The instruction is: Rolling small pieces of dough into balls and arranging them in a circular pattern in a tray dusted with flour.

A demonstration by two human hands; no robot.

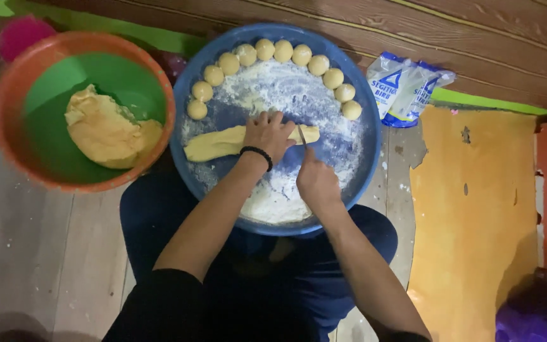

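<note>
We see a blue tray (pixel 356 177) dusted with flour under both hands. Beyond our fingers, dough balls (pixel 273 50) line its far rim. Our left hand (pixel 267 134) presses flat on the dough log (pixel 216 144), fingers spread. Our right hand (pixel 316 180) pinches a small knife (pixel 301 134) at the log's end.

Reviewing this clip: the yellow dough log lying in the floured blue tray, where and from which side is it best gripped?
Probably the free left end of the dough log, taken from above across its narrow width. It lies flat on the blue tray; the left hand covers its middle and the right hand holds a blade near the right end.
</note>
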